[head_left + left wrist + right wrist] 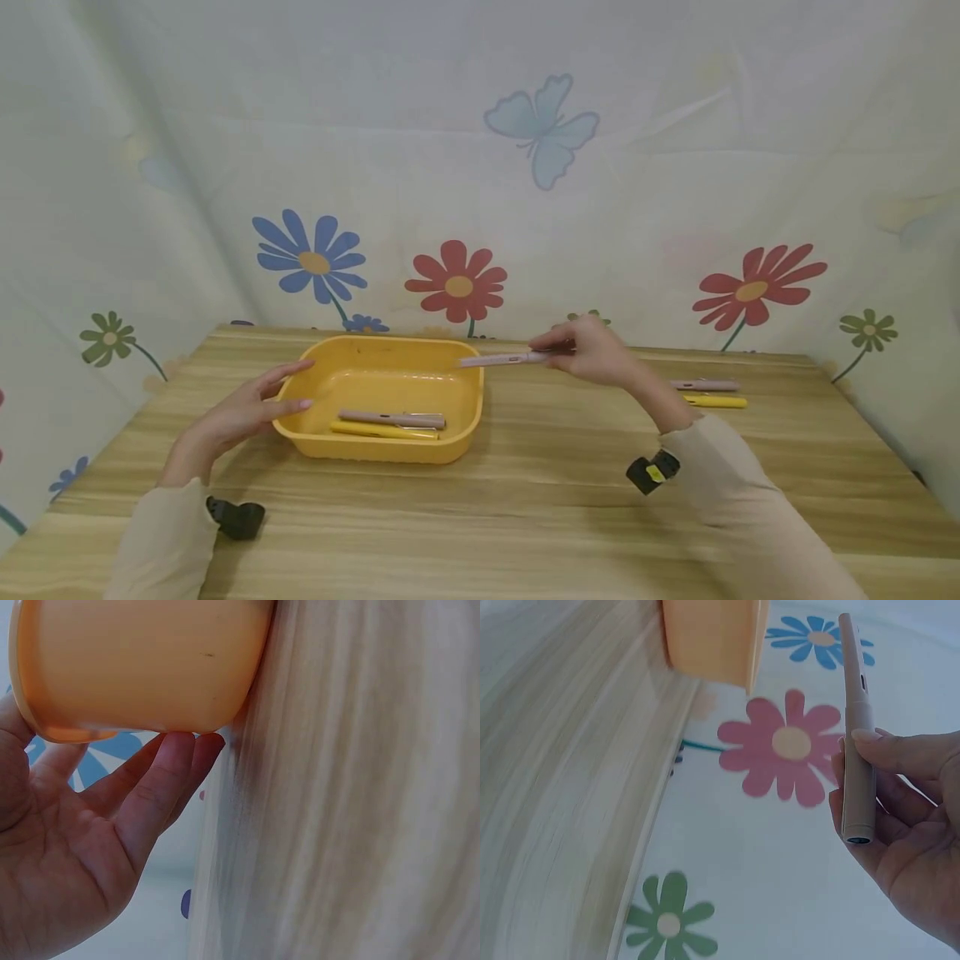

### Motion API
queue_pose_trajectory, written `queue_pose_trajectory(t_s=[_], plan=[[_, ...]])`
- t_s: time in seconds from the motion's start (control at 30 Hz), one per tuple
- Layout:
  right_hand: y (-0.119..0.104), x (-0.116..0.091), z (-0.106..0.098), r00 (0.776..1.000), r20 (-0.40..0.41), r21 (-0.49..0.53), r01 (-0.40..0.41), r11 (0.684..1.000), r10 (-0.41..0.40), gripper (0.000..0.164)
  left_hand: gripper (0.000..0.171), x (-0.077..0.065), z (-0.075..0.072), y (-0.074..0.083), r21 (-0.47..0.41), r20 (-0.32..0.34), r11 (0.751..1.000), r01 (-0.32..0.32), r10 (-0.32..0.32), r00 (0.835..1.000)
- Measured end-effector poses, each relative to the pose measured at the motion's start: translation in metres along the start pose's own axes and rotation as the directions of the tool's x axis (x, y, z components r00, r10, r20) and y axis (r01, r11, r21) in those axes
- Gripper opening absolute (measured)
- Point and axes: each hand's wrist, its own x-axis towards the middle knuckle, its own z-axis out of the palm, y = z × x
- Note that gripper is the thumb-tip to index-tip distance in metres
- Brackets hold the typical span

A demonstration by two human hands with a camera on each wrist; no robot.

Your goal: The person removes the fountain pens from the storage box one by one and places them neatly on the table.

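Note:
My right hand (588, 350) pinches a pale pinkish-grey pen (859, 761) between thumb and fingers. Held above the table, the pen reaches left, its far end overlapping the right rim of a yellow plastic basin (390, 450) in the head view. At the basin's left end is my left hand (236, 412), thumb over the rim and other fingers against the outer wall (150, 667). Inside the basin, a pinkish-grey pen (393, 419) and a yellow pen (382, 431) lie side by side.
Another pinkish-grey pen (705, 385) and a yellow pen (716, 402) lie on the wood-grain table (525, 517), partly behind my right forearm. A white curtain (420, 183) printed with flowers and a butterfly hangs along the table's back edge.

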Motion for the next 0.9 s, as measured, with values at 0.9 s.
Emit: queue_pose_trajectory(t_s=[0.9], plan=[[0.068, -0.097, -0.064, 0.955, -0.028, -0.033, -0.295, 0.955, 0.294, 0.023, 0.074, -0.003, -0.001, 0.0, 0.039, -0.007, 0.999, -0.027, 0.027, 1.0]])
